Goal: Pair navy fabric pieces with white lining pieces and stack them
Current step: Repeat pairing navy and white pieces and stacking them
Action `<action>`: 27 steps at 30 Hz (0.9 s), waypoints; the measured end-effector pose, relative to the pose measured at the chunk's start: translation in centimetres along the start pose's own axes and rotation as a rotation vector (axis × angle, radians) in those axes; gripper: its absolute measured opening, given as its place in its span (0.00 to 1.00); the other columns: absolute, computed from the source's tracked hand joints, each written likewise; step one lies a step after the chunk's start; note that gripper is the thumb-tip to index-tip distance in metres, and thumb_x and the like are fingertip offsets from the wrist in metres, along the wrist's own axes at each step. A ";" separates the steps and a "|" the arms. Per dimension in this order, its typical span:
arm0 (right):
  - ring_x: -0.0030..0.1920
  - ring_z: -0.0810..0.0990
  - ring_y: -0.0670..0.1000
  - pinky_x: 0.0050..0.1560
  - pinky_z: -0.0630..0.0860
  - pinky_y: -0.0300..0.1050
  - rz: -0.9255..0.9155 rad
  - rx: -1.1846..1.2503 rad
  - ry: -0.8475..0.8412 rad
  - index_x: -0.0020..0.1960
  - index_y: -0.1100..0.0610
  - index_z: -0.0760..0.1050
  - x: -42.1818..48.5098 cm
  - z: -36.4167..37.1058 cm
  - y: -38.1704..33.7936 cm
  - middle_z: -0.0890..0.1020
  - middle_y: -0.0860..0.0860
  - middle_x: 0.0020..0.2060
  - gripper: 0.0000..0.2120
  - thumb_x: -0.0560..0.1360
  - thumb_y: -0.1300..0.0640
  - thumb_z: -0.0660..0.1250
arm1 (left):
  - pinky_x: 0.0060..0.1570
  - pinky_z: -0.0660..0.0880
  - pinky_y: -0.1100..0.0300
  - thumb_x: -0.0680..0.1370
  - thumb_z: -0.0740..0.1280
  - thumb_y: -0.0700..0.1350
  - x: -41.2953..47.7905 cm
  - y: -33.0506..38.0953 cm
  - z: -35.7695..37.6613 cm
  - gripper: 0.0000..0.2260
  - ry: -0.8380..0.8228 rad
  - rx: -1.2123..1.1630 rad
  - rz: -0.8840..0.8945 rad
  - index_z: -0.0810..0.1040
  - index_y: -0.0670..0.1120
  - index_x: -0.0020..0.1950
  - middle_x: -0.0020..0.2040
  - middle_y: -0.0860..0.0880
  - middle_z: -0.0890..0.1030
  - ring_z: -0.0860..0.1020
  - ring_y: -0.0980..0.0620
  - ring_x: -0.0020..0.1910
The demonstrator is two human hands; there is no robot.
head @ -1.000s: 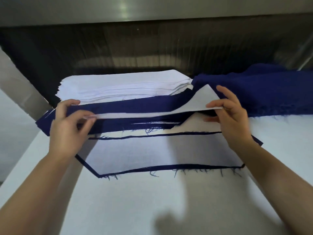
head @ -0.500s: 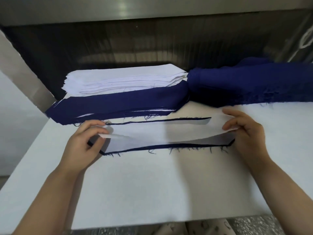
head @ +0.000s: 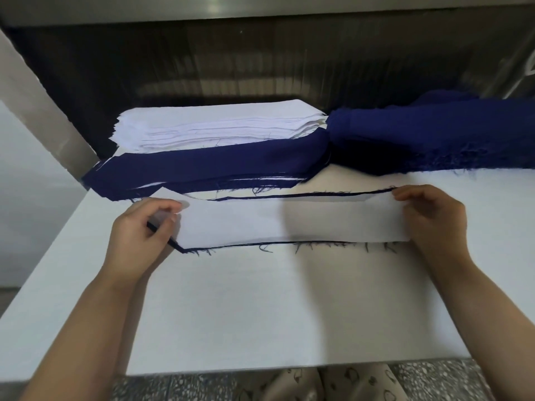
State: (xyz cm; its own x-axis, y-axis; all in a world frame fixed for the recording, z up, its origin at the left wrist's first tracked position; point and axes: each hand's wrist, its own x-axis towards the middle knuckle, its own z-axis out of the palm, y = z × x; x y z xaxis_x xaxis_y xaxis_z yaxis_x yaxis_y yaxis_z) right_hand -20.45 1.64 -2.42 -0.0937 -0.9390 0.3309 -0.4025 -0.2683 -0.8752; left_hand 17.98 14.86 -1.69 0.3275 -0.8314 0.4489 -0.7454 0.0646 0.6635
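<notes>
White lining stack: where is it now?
In the head view, the white lining stack sits back left on the table, directly behind the flat navy pile and left of the bunched navy fabric.

Place: a garment cutting or sewing workshop.

- You are standing at a broad white tabletop (head: 260, 314) that is carrying cut cloth in bulk.
- Stack of white lining pieces (head: 220, 125): many layers, all cut to one shape, sitting at the back.
- Pile of navy fabric pieces (head: 202, 172): the same long shape, lying just in front of that stack and touching it.
- Heap of loose navy cloth (head: 434, 137): spreading along the back right, its edges fraying.
- One white lining piece (head: 289, 221): lying over a navy piece (head: 188, 250) with raw threads trailing. Your left hand (head: 139, 230) and right hand (head: 434, 221) are pinching its ends.
- Metal beam (head: 260, 7): running overhead.
- Speckled stone floor (head: 173, 386): showing below the tabletop edge.
</notes>
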 end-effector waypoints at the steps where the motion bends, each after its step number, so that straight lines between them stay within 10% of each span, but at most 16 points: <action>1: 0.47 0.76 0.33 0.49 0.68 0.22 -0.019 -0.004 0.011 0.41 0.48 0.76 0.0 0.0 0.0 0.80 0.43 0.44 0.22 0.69 0.74 0.57 | 0.50 0.69 0.74 0.76 0.67 0.33 0.0 0.0 0.0 0.18 0.016 -0.013 -0.013 0.77 0.58 0.48 0.49 0.60 0.80 0.75 0.63 0.49; 10: 0.50 0.77 0.41 0.50 0.70 0.25 -0.045 -0.077 -0.032 0.40 0.49 0.75 0.3 0.3 0.4 0.80 0.48 0.50 0.22 0.69 0.75 0.56 | 0.52 0.69 0.73 0.76 0.67 0.34 0.1 -0.4 0.1 0.15 0.009 0.026 -0.016 0.78 0.56 0.49 0.48 0.65 0.79 0.75 0.64 0.50; 15: 0.53 0.77 0.50 0.51 0.77 0.55 -0.003 -0.112 -0.081 0.42 0.50 0.77 0.4 0.2 0.6 0.79 0.46 0.51 0.21 0.69 0.74 0.56 | 0.49 0.68 0.75 0.75 0.68 0.34 0.3 -0.5 0.0 0.16 -0.016 0.076 -0.037 0.77 0.57 0.48 0.48 0.62 0.78 0.74 0.64 0.47; 20: 0.52 0.76 0.49 0.45 0.71 0.35 -0.006 -0.172 -0.113 0.43 0.51 0.77 0.4 0.3 0.4 0.78 0.46 0.51 0.18 0.69 0.73 0.58 | 0.48 0.66 0.78 0.75 0.68 0.34 0.3 -0.3 -0.1 0.21 -0.031 0.083 -0.044 0.74 0.64 0.46 0.46 0.68 0.78 0.73 0.71 0.47; 27: 0.53 0.74 0.50 0.52 0.68 0.42 -0.027 -0.223 -0.153 0.44 0.53 0.77 0.4 0.4 0.3 0.77 0.47 0.51 0.16 0.70 0.73 0.60 | 0.48 0.65 0.80 0.74 0.68 0.33 0.3 -0.3 -0.1 0.22 -0.026 0.091 -0.054 0.74 0.64 0.45 0.46 0.72 0.77 0.73 0.73 0.46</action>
State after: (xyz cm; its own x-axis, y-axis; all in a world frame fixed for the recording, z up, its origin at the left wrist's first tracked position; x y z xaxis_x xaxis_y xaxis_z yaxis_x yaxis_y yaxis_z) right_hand -20.29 1.08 -2.71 0.0519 -0.9584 0.2807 -0.5952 -0.2554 -0.7619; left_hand 18.39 14.59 -1.72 0.3546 -0.8462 0.3978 -0.7773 -0.0304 0.6284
